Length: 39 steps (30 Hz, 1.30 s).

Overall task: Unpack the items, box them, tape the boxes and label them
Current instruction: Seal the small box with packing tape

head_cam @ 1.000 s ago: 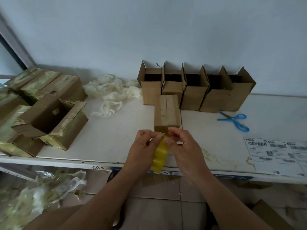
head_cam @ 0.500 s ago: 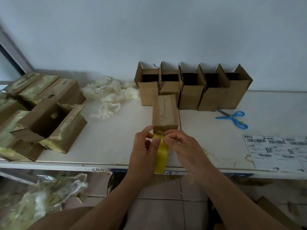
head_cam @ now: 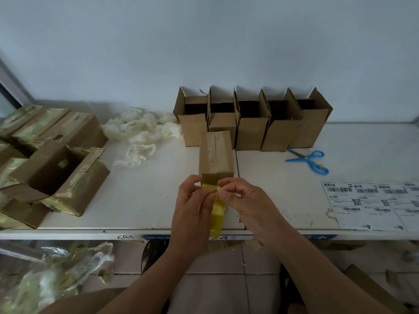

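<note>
A small parcel-packing station. Beyond the hands (head_cam: 224, 200), a row of open cardboard boxes (head_cam: 251, 123) lines the white tabletop (head_cam: 140, 200) against a bare wall; printed shipping labels (head_cam: 371, 205) and blue scissors (head_cam: 309, 160) lie to their right, torn-open cartons (head_cam: 49, 159) to their left.

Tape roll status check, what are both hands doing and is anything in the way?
Left hand holds the yellow tape roll. Right hand pinches its end. Closed box just behind, top taped. Nothing in the way.
</note>
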Motion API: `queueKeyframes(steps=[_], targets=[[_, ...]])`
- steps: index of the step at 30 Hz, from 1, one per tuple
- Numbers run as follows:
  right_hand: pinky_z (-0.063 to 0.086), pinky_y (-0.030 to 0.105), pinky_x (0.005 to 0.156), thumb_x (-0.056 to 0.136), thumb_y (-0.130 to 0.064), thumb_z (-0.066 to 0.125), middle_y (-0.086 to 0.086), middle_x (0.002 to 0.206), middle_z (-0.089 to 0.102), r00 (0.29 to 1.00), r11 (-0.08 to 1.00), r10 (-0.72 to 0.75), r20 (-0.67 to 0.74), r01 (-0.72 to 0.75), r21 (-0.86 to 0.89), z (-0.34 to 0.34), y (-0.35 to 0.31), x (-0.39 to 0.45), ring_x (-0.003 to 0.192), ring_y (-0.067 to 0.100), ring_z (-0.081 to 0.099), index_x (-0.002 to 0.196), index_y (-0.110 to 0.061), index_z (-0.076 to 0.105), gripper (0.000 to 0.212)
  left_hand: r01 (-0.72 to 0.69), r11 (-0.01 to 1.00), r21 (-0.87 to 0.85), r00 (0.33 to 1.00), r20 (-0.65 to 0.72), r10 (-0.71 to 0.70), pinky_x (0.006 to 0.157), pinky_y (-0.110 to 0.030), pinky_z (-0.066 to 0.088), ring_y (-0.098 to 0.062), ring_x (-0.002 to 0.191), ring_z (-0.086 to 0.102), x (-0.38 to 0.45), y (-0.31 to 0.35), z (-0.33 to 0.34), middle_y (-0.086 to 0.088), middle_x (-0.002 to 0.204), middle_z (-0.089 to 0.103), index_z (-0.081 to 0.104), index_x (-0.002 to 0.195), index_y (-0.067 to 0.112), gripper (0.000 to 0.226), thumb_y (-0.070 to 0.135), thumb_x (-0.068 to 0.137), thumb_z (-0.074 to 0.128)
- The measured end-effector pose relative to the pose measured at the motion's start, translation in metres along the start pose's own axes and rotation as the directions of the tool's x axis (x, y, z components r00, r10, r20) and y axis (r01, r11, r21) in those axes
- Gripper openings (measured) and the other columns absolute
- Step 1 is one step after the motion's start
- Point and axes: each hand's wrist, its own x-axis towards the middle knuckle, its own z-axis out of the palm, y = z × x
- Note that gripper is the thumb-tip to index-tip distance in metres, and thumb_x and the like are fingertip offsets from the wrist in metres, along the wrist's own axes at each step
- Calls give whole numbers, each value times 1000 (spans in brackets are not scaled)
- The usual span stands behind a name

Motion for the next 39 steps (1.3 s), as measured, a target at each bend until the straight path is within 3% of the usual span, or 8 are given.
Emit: queueKeyframes(steps=[12,15,18,24,27,31,36,39], targets=[[48,6,72,90,-17,67,-13,101,69,998,993,-4,-55,10,115,1,0,4,91,-5,63,104,-25,67,16,147,989,-27,989,-10,-147,83,0,35,15,108,43,2,11,-1,26,117,40,53,89,43,25,19,98,53],[48,8,76,92,-25,65,-17,102,67,999,1000,1,-42,-1,-4,7,1,7,93,-1,62,92,-27,69,5,206,978,20,978,-26,-205,73,-1,36,16,103,43,0,12,-3,16,117,39,54,91,39,12,29,98,51],[51,16,83,92,-26,64,-13,100,70,998,996,7,-63,-2,90,11,-1,10,95,3,64,91,-32,69,7,230,973,15,972,-64,-228,69,3,34,17,97,44,0,13,-4,10,112,41,61,95,28,9,27,98,52],[46,5,73,94,-33,60,-20,94,63,968,997,-64,-243,49,-66,-5,-10,14,88,-8,59,100,-37,61,7,242,932,269,969,-109,-220,76,-24,40,-7,89,48,17,8,-29,7,118,42,68,112,18,26,33,98,52],[42,4,77,94,-33,60,-15,106,58,944,970,-150,-293,83,-229,-11,-7,24,97,-3,55,110,-34,57,17,151,892,426,988,-105,-117,70,-29,45,-17,81,55,26,-5,-35,-7,119,50,69,115,12,26,27,96,58],[31,26,105,91,-41,63,-7,147,34,982,891,-138,-131,65,-450,-7,4,44,134,12,32,141,-34,42,54,-70,785,616,996,-1,90,44,-26,43,-24,54,59,39,-33,-28,-13,98,57,71,91,7,8,13,85,74],[33,45,115,85,-49,68,-9,160,11,997,872,-73,2,64,-485,0,18,65,143,19,25,147,-46,26,75,-83,735,673,995,92,27,42,-27,38,-25,61,61,58,-47,-23,-7,87,59,69,82,10,3,9,85,71],[37,41,113,84,-50,68,-6,160,15,997,857,-71,8,66,-511,-1,25,71,139,18,34,148,-44,27,76,184,798,574,975,-3,-223,64,-32,39,-25,89,60,70,-47,-17,-3,101,59,66,101,14,23,23,102,44]])
